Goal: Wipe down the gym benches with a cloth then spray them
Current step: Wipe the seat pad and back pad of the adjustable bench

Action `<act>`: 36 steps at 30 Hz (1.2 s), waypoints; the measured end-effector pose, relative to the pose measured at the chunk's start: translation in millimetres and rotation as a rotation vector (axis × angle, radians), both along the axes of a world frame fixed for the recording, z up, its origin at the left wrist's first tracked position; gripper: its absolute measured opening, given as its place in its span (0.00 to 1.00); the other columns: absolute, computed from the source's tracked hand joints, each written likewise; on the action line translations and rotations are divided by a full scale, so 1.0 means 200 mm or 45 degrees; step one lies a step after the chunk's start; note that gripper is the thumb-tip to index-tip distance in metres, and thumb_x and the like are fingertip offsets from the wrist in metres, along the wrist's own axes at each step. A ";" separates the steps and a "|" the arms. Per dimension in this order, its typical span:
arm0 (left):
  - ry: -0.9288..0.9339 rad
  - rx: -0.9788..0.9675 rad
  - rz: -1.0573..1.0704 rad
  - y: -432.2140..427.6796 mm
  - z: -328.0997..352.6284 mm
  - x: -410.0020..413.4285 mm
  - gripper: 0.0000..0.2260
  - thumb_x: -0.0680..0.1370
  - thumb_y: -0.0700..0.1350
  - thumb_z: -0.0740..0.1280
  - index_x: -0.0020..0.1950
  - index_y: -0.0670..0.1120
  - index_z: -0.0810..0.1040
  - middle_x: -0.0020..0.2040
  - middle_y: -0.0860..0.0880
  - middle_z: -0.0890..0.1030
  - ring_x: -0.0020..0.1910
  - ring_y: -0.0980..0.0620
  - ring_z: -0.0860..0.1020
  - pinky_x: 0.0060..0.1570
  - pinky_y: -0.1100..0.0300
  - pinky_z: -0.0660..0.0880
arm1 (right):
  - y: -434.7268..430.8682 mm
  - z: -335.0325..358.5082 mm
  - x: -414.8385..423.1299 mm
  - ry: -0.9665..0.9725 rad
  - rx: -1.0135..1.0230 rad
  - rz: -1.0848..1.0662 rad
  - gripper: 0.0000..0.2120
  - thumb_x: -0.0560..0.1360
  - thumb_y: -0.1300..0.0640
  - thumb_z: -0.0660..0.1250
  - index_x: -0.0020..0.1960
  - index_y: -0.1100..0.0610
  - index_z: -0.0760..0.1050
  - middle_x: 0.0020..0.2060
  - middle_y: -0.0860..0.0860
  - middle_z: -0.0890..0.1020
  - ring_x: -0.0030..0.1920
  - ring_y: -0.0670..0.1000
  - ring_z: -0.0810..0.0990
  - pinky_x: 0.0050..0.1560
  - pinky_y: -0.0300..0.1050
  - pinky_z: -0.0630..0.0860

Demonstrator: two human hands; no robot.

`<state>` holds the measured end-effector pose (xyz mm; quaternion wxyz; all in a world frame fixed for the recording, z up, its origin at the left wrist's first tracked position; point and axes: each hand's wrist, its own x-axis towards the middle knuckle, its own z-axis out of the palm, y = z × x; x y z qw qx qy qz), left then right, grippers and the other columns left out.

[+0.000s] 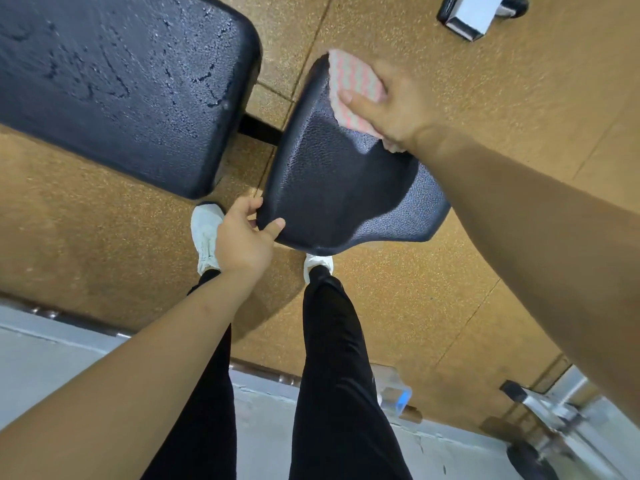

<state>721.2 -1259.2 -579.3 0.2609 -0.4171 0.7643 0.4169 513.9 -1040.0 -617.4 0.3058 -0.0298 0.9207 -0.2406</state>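
A black padded bench seat [332, 188] tilts in the middle of the head view. My right hand [391, 105] presses a pink and white patterned cloth [349, 81] flat against the seat's far upper edge. My left hand [242, 237] grips the seat's near left corner, thumb on top and fingers under the rim. The long black backrest pad [117, 84] lies to the left, its surface dotted with wet streaks and droplets. A narrow gap with a dark frame bar separates the two pads.
Brown speckled rubber floor tiles [485, 81] surround the bench. My legs in black trousers and white shoes [206, 233] stand just below the seat. A clear bottle with a blue part [396, 396] sits behind my right leg. Metal equipment parts [471, 13] lie at the top right and bottom right.
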 end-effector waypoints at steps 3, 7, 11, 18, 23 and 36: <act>-0.010 -0.052 -0.097 0.00 0.02 -0.01 0.18 0.76 0.48 0.76 0.65 0.49 0.77 0.54 0.51 0.83 0.52 0.51 0.80 0.53 0.56 0.75 | 0.12 -0.02 0.16 0.005 -0.076 -0.129 0.37 0.74 0.28 0.62 0.78 0.42 0.61 0.70 0.51 0.74 0.64 0.55 0.77 0.61 0.48 0.75; -0.024 -0.106 -0.136 0.02 0.03 -0.01 0.19 0.78 0.48 0.75 0.67 0.48 0.76 0.53 0.51 0.83 0.51 0.53 0.79 0.51 0.60 0.71 | 0.23 0.03 0.29 0.004 -0.033 -0.095 0.40 0.76 0.29 0.58 0.82 0.41 0.49 0.72 0.55 0.72 0.67 0.60 0.75 0.65 0.52 0.71; -0.050 -0.153 -0.177 0.05 0.05 -0.03 0.18 0.78 0.47 0.74 0.66 0.47 0.76 0.53 0.53 0.82 0.51 0.53 0.79 0.52 0.59 0.70 | 0.33 0.04 0.42 -0.018 0.125 -0.079 0.38 0.77 0.26 0.54 0.81 0.37 0.45 0.66 0.55 0.79 0.60 0.60 0.80 0.56 0.51 0.74; -0.123 -0.237 -0.368 0.03 0.07 -0.09 0.19 0.76 0.50 0.76 0.64 0.48 0.76 0.58 0.50 0.83 0.60 0.47 0.81 0.63 0.49 0.76 | 0.43 0.08 0.68 -0.064 0.072 -0.479 0.34 0.77 0.30 0.61 0.79 0.40 0.59 0.70 0.55 0.72 0.66 0.58 0.75 0.65 0.51 0.71; -0.120 -0.248 -0.384 0.03 0.07 -0.09 0.19 0.76 0.50 0.76 0.64 0.48 0.76 0.59 0.49 0.83 0.60 0.46 0.81 0.64 0.47 0.76 | 0.39 0.08 0.95 -0.089 -0.320 -1.110 0.46 0.77 0.42 0.71 0.83 0.51 0.48 0.81 0.52 0.59 0.79 0.52 0.58 0.75 0.44 0.54; 0.484 -0.213 -0.734 0.46 0.13 0.13 0.10 0.76 0.45 0.72 0.57 0.49 0.79 0.54 0.50 0.78 0.55 0.46 0.76 0.56 0.51 0.74 | 0.51 0.17 1.04 -0.633 -0.764 -1.853 0.13 0.80 0.44 0.68 0.59 0.51 0.76 0.60 0.53 0.83 0.59 0.56 0.83 0.63 0.55 0.79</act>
